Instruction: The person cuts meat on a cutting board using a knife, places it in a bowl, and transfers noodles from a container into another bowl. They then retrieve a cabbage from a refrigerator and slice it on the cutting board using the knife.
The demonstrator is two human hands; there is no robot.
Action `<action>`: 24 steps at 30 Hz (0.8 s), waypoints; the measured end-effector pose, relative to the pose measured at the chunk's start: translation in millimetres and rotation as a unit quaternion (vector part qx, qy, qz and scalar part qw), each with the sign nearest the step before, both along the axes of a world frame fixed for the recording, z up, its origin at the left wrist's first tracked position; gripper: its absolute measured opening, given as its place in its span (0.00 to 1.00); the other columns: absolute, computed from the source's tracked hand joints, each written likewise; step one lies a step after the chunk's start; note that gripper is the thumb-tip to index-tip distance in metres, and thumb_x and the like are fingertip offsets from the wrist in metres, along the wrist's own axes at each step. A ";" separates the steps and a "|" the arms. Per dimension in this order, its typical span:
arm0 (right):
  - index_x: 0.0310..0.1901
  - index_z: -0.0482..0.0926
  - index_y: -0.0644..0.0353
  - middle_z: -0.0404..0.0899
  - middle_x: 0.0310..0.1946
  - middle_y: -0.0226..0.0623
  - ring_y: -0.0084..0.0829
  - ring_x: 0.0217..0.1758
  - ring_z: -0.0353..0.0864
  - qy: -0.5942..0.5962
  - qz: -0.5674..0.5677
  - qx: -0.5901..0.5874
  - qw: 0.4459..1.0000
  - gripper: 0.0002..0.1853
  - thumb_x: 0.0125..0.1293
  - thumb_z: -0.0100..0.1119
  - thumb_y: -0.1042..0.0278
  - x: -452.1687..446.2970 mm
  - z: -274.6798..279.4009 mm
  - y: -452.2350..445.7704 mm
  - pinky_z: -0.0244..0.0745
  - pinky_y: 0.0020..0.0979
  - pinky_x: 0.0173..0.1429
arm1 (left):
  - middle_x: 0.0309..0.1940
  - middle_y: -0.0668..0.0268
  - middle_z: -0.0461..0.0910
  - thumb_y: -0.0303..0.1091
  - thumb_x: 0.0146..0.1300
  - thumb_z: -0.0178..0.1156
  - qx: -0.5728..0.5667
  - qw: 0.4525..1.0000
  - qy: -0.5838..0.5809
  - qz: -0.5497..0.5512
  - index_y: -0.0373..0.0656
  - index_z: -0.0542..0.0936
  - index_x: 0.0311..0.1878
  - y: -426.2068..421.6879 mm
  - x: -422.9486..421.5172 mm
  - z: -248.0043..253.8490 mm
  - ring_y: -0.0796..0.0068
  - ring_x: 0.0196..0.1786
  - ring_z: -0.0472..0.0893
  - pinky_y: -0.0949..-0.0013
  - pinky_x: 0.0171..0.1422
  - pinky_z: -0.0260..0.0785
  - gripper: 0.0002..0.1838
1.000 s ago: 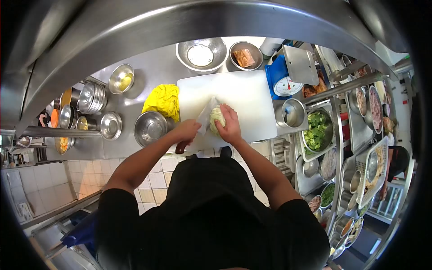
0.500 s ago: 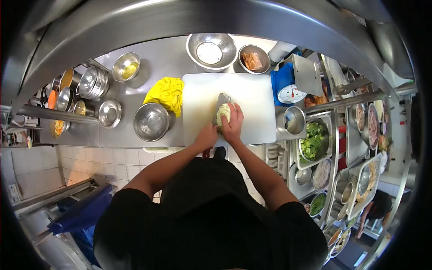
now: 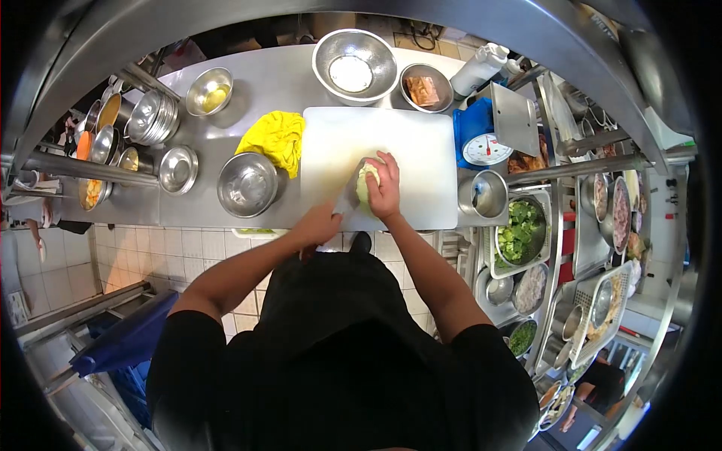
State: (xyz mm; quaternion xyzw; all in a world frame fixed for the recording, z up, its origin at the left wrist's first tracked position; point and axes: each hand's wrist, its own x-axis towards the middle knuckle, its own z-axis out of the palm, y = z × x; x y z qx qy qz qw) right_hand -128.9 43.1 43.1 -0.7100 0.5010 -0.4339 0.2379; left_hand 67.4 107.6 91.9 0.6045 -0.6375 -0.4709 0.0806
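My left hand (image 3: 319, 224) is wrapped round the handle of a kitchen knife (image 3: 350, 194) above the near edge of the white cutting board (image 3: 421, 158). The broad blade points away from me, slanting to the right, alongside a pale green piece of what looks like cabbage (image 3: 366, 185). Over the cabbage lies my right hand (image 3: 386, 186), gripping its right side and partly hiding it. Where the knife edge meets the cabbage, I cannot tell if it has cut in.
Left of the board are a steel bowl (image 3: 248, 185) and a yellow cloth (image 3: 272, 141). Behind it stand a large bowl (image 3: 355, 46) and a bowl with orange-brown pieces (image 3: 423, 90). A blue scale (image 3: 471, 135), a small pot (image 3: 492, 197) and green vegetables (image 3: 519, 233) are on the right.
My left hand has drawn back and leftward, and the knife's blade now slants beside the cabbage. My right hand's fingers are more spread. The view has tilted, showing more floor behind the table.
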 end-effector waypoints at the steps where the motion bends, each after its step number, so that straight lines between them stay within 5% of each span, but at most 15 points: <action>1: 0.56 0.77 0.60 0.65 0.65 0.48 0.53 0.71 0.59 -0.003 -0.006 -0.005 1.000 0.17 0.68 0.51 0.68 1.7 0.3 0.2 0.52 0.47 0.75 | 0.36 0.39 0.79 0.41 0.67 0.53 -0.022 1.000 -0.010 0.017 0.30 0.74 0.45 5.3 -10.1 -5.4 0.38 0.41 0.80 0.44 0.49 0.70 0.19; 6: 0.54 0.77 0.62 0.67 0.63 0.51 0.54 0.68 0.62 -0.037 -0.056 -0.034 0.997 0.16 0.66 0.51 0.68 2.2 1.6 -5.1 0.54 0.48 0.72 | 0.39 0.37 0.79 0.42 0.67 0.54 -0.074 0.993 0.001 0.097 0.31 0.77 0.43 0.2 -55.6 -42.9 0.36 0.45 0.79 0.43 0.52 0.69 0.19; 12: 0.54 0.76 0.62 0.67 0.62 0.53 0.55 0.66 0.63 -0.050 -0.060 -0.030 0.996 0.17 0.66 0.51 0.67 0.1 -2.1 -2.3 0.54 0.49 0.71 | 0.40 0.37 0.79 0.42 0.67 0.53 -0.052 0.998 -0.029 -0.011 0.31 0.77 0.43 -16.7 -37.7 -54.9 0.36 0.46 0.78 0.43 0.52 0.68 0.19; 15: 0.55 0.76 0.62 0.67 0.62 0.53 0.53 0.66 0.63 -0.048 -0.078 -0.019 0.996 0.18 0.67 0.50 0.66 -2.7 -2.5 -2.3 0.54 0.48 0.72 | 0.42 0.38 0.79 0.41 0.67 0.53 -0.098 0.994 0.005 0.053 0.31 0.76 0.44 -25.3 -62.8 -47.3 0.37 0.48 0.78 0.44 0.53 0.69 0.19; 21: 0.55 0.75 0.63 0.67 0.62 0.53 0.52 0.66 0.63 -0.078 -0.092 -0.034 0.992 0.18 0.66 0.49 0.67 -5.6 -0.9 -4.8 0.53 0.47 0.71 | 0.43 0.39 0.79 0.38 0.66 0.54 0.019 0.997 -0.042 -0.063 0.31 0.74 0.49 -41.0 -41.7 -6.6 0.38 0.48 0.78 0.46 0.55 0.68 0.18; 24: 0.55 0.75 0.63 0.67 0.63 0.53 0.52 0.66 0.63 -0.079 -0.094 -0.045 0.991 0.18 0.66 0.48 0.68 -9.9 -0.6 -12.4 0.53 0.47 0.71 | 0.43 0.39 0.79 0.38 0.66 0.54 -0.065 0.998 -0.015 0.023 0.32 0.74 0.51 -34.0 -66.2 -24.6 0.38 0.48 0.78 0.46 0.55 0.69 0.18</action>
